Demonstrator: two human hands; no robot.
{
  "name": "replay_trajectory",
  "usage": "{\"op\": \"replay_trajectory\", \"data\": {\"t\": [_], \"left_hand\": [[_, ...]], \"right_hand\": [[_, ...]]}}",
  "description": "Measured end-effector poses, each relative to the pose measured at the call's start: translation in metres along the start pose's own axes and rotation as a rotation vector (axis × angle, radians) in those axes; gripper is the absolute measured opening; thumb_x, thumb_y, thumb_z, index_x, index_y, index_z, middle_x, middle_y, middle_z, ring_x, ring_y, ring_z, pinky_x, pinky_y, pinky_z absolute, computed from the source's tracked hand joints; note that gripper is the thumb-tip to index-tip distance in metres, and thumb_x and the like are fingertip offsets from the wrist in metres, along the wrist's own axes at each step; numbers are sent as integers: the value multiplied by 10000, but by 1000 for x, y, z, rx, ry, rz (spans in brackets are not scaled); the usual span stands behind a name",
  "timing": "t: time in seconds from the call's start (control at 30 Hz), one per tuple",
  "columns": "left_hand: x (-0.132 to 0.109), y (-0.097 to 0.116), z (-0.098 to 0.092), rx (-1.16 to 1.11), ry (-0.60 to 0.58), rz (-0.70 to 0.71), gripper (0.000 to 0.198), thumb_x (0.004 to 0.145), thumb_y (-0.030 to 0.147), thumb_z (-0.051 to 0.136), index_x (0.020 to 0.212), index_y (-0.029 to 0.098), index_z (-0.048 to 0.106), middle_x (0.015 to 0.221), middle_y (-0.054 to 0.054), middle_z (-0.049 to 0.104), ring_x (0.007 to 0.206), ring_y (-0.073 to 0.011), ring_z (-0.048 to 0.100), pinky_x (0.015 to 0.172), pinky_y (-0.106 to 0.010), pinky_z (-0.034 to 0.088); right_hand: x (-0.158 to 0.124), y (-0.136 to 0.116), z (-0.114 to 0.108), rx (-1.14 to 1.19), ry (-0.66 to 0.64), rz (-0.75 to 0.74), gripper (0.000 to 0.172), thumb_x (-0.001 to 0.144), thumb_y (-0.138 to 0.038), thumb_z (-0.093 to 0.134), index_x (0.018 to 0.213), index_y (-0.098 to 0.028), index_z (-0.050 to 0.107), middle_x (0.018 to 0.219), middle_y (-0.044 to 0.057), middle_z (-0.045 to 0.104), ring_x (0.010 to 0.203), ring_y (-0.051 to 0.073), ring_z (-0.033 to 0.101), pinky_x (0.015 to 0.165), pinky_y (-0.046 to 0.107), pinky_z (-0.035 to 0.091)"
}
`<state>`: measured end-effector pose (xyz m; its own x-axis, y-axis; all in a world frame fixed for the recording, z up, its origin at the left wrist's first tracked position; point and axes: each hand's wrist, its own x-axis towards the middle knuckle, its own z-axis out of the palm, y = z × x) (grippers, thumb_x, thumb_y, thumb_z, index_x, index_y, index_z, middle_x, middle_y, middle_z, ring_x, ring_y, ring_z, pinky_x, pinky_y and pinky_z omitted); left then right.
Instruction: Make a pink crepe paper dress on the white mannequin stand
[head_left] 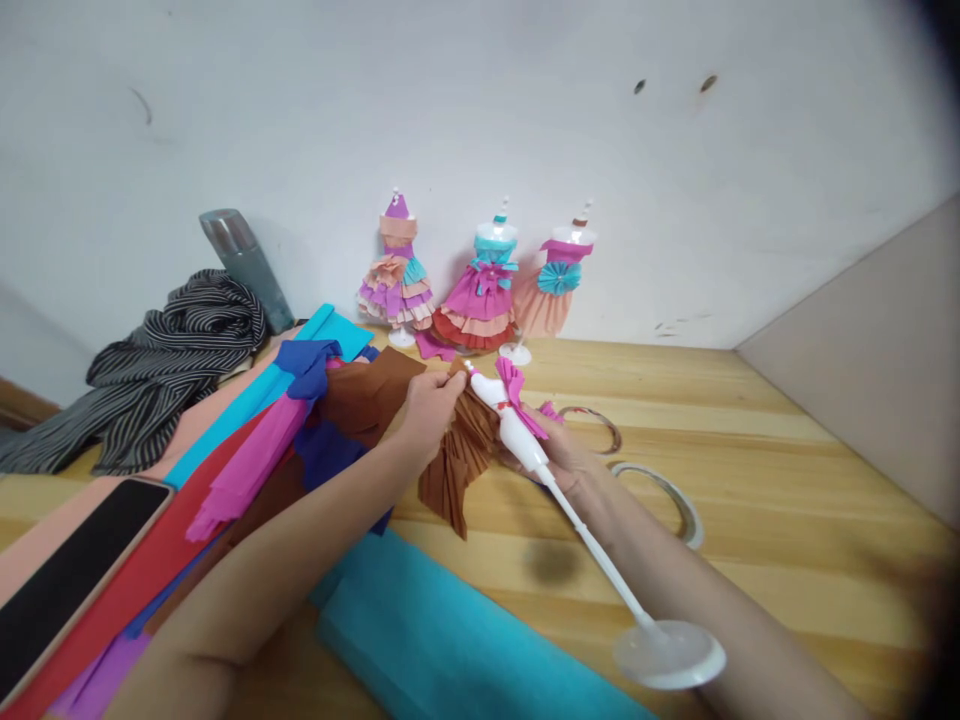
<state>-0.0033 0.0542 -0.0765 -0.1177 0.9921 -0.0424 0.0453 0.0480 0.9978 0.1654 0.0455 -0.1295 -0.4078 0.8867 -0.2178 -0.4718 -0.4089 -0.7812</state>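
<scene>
No text, label, brand, number or sign can be read anywhere here.

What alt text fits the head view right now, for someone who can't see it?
The right hand holds a small white mannequin, tilted, while the left hand pinches pleated brown material beside it. Behind, three dressed mannequins stand on the wooden table.

Mini mannequin [523, 440]: white, tilted, neck upper left, disc base [670, 655] lower right | pink paper bow [513, 388]: gathered, at torso's side | brown paper [459, 460]: pleated, fanned, hanging beside torso; contact with torso unclear, blurred
</scene>
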Motion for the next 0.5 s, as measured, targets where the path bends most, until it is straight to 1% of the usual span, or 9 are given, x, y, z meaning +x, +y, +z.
{"op": "replay_trajectory", "data": {"t": [0.07,0.17,0.37,0.5], "left_hand": [[0,-2,1,-8,11,-7,392,777,302,597,485,194,361,475,77,256,471,-73,238,475,-245,162],[0,-5,1,-16,13,-21,383,775,310,602,484,189,384,475,75,274,470,-74,250,476,-237,179],[4,-8,-3,-27,21,-49,344,776,277,598,489,178,435,474,70,307,465,-73,262,467,-230,193],[13,-11,-4,-41,41,-78,335,767,250,603,484,176,437,466,68,322,457,-70,277,459,-224,195]], "right_hand": [[0,0,1,16,9,-11,268,662,-386,807,699,-200,617,558,-18,615,437,104,525,400,200,463],[-2,-2,4,26,7,-26,311,637,-418,817,704,-199,606,568,-23,596,431,93,493,391,194,450],[-6,-8,13,3,-17,-54,404,553,-462,850,697,-184,593,548,-39,521,424,78,414,336,183,360],[-8,-12,14,-24,-20,-86,395,582,-474,827,698,-193,574,547,-49,483,409,72,374,323,185,326]]}}
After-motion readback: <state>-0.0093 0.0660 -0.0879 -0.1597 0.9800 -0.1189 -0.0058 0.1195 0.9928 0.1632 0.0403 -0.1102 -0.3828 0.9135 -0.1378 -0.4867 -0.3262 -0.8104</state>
